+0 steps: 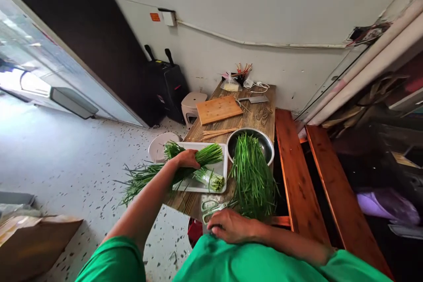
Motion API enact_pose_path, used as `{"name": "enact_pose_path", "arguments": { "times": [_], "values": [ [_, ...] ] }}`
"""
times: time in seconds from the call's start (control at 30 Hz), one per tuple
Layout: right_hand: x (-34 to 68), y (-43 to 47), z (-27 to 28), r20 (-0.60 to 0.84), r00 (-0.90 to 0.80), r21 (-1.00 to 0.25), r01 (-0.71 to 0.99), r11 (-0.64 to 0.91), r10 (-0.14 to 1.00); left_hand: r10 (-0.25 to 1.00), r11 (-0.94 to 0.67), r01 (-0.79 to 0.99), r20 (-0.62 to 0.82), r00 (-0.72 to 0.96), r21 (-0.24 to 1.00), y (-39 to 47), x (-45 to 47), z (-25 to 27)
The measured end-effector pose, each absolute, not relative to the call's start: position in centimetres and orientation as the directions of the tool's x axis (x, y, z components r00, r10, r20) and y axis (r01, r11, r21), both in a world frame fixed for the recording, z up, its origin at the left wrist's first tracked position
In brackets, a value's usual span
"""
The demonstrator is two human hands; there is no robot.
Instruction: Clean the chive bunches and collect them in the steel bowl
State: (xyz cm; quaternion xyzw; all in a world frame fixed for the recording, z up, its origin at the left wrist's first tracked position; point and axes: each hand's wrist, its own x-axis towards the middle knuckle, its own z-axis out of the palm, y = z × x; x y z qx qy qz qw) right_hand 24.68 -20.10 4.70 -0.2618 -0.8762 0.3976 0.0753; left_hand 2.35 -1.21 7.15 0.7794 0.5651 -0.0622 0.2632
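My left hand is closed around a bunch of green chives above a white tray; the long leaf ends hang out past the tray's left side. Under it, another bundle of chives in a clear wrap lies in the tray. My right hand rests at the table's near edge, its fingers curled, with nothing visible in them. Scissors with pale green handles lie just beyond that hand. Loose chives spill from a steel bowl over the table's right side.
Farther back on the wooden table are a cutting board, a cleaver, thin sticks and a plastic bag. A red-brown bench runs along the right. Stools and a black suitcase stand left.
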Motion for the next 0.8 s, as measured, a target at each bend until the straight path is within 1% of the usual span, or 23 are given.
{"name": "enact_pose_path", "arguments": {
  "times": [0.07, 0.17, 0.3, 0.43, 0.53, 0.6, 0.67, 0.7, 0.73, 0.77, 0.8],
  "values": [
    [25.7, -19.6, 4.4, -0.064, -0.857, -0.747, 0.381, 0.546, 0.511, 0.851, -0.272, 0.933, -0.395, 0.347, 0.234, 0.9, 4.1, 5.2],
    [26.7, -18.7, 3.7, -0.053, -0.876, -0.737, 0.358, 0.573, 0.478, 0.848, -0.302, 0.946, -0.420, 0.322, 0.114, 2.2, 5.2, 2.1],
    [27.7, -17.6, 3.1, -0.034, -0.894, -0.740, 0.324, 0.589, 0.447, 0.848, -0.348, 0.937, -0.415, 0.329, 0.033, 2.9, 5.0, 0.1],
    [28.3, -17.1, 3.1, -0.043, -0.893, -0.765, 0.318, 0.559, 0.449, 0.834, -0.406, 0.913, -0.394, 0.386, 0.036, 3.3, 4.3, -0.1],
    [28.6, -16.9, 3.2, -0.051, -0.877, -0.789, 0.328, 0.519, 0.478, 0.821, -0.424, 0.900, -0.377, 0.429, 0.101, 3.0, 3.6, -0.2],
    [28.7, -16.8, 3.1, -0.040, -0.860, -0.828, 0.313, 0.465, 0.508, 0.822, -0.427, 0.889, -0.339, 0.458, 0.165, 2.6, 3.2, -0.3],
    [28.5, -16.6, 2.9, -0.039, -0.831, -0.883, 0.288, 0.370, 0.555, 0.830, -0.405, 0.877, -0.299, 0.471, 0.258, 2.4, 2.9, -0.1],
    [28.3, -16.4, 2.7, -0.058, -0.802, -0.917, 0.278, 0.287, 0.594, 0.832, -0.386, 0.869, -0.290, 0.473, 0.308, 2.5, 2.8, 0.1],
    [27.8, -16.0, 2.5, -0.094, -0.757, -0.951, 0.260, 0.166, 0.646, 0.829, -0.369, 0.859, -0.292, 0.477, 0.355, 2.6, 2.8, 0.3],
    [27.2, -15.4, 2.3, -0.149, -0.698, -0.977, 0.212, 0.003, 0.700, 0.821, -0.352, 0.849, -0.306, 0.482, 0.394, 2.7, 2.7, 0.5],
    [26.4, -14.7, 2.0, -0.226, -0.632, -0.974, 0.122, -0.193, 0.741, 0.809, -0.338, 0.841, -0.326, 0.489, 0.421, 3.0, 2.6, 0.8]
  ]
}}
